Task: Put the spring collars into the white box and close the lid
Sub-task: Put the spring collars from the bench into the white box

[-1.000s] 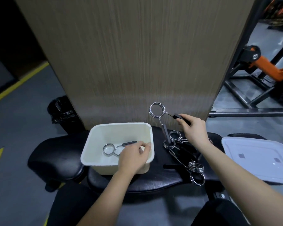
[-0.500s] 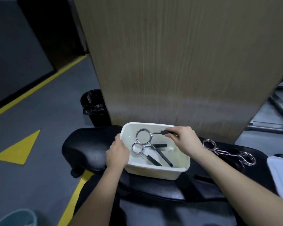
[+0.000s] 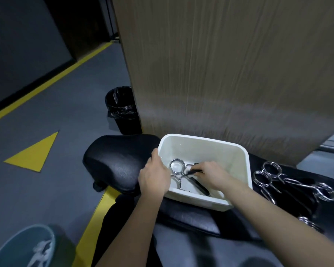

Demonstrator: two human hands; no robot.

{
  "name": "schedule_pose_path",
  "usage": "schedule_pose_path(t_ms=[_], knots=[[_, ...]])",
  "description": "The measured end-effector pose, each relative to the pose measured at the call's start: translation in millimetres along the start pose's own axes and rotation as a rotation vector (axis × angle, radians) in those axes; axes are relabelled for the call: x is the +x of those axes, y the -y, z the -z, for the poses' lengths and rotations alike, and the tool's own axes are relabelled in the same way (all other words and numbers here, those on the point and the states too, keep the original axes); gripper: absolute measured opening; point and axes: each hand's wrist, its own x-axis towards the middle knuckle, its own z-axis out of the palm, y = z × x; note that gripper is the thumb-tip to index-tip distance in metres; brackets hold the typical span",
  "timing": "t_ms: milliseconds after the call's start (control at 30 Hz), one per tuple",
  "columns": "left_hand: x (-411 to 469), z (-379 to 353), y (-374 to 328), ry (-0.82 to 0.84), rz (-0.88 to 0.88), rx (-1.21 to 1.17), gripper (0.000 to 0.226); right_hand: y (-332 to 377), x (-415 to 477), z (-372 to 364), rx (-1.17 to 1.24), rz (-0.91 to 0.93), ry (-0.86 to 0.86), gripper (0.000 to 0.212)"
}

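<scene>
Head view: right hand [image 3: 210, 175] is pinching a chrome spring collar's black handle [image 3: 193, 172] inside the white plastic box [image 3: 245, 166], left hand [image 3: 154, 175] gripping its nine-o'clock rim; best released low.

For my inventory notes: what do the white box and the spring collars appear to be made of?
White box: probably plastic, smooth and slightly glossy, with thin moulded walls and rounded corners. Spring collars: coiled metal wire, likely chrome-plated steel, judging by bright mirror-like highlights. The black handle grips look like rubber or plastic; I cannot tell which.
</scene>
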Motion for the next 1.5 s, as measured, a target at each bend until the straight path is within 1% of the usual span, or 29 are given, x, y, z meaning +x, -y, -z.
schedule_pose_path(t_ms=[100,167,267,333,367,467,533,600,667,700,767,833,900,967,1033,1100,1200,1267,1333,1433,1500], knots=[[1,0,-2,-0.001,0.019,-0.023,0.042,1,1,-5,0.022,0.051,0.053,0.031],[0,0,-3,0.002,0.025,-0.03,0.041,2,0,-7,0.017,0.045,0.082,0.034],[-3,2,-3,0.003,0.024,-0.045,0.039,3,-5,-6,-0.004,0.024,0.062,0.029],[-4,4,-5,0.008,0.032,-0.047,0.036,7,-9,-1,0.017,0.009,-0.038,0.027],[-5,5,-7,0.011,0.037,-0.043,0.036,9,-13,4,0.073,0.005,-0.12,0.027],[-11,11,-12,-0.01,0.006,0.012,0.048,15,-32,31,0.279,-0.057,-0.398,0.028],[-15,14,-15,-0.077,-0.091,0.124,0.048,10,-52,46,0.365,-0.077,-0.489,0.027],[-19,14,-22,-0.154,-0.204,0.224,0.047,0,-76,57,0.369,-0.076,-0.551,0.025],[-26,11,-38,-0.188,-0.285,0.214,0.049,-15,-103,68,0.394,-0.09,-0.65,0.023],[-31,8,-48,-0.186,-0.32,0.179,0.051,-24,-116,72,0.416,-0.101,-0.697,0.023],[-45,-3,-74,-0.118,-0.385,0.092,0.054,-44,-144,81,0.441,-0.15,-0.775,0.023],[-61,-17,-103,-0.021,-0.438,0.023,0.055,-71,-172,85,0.473,-0.271,-0.823,0.022],[-77,-33,-128,0.056,-0.483,0.002,0.056,-100,-198,86,0.479,-0.44,-0.816,0.023],[-92,-47,-148,0.154,-0.507,-0.008,0.06,-127,-220,81,0.43,-0.607,-0.71,0.024],[-103,-61,-155,0.215,-0.551,0.088,0.066,-146,-237,71,0.373,-0.705,-0.59,0.022],[-106,-66,-155,0.207,-0.572,0.181,0.067,-156,-246,57,0.343,-0.733,-0.524,0.021],[-101,-67,-152,0.202,-0.547,0.185,0.065,-162,-241,41,0.35,-0.764,-0.482,0.021],[-102,-67,-150,0.207,-0.549,0.187,0.067,-165,-231,33,0.344,-0.771,-0.463,0.028],[-103,-66,-151,0.211,-0.535,0.186,0.067,-166,-220,28,0.284,-0.77,-0.421,0.033],[-103,-66,-153,0.2,-0.516,0.189,0.066,-165,-207,26,0.169,-0.788,-0.378,0.023],[-103,-66,-154,0.193,-0.502,0.197,0.066,-163,-203,26,0.135,-0.812,-0.387,0.016]])
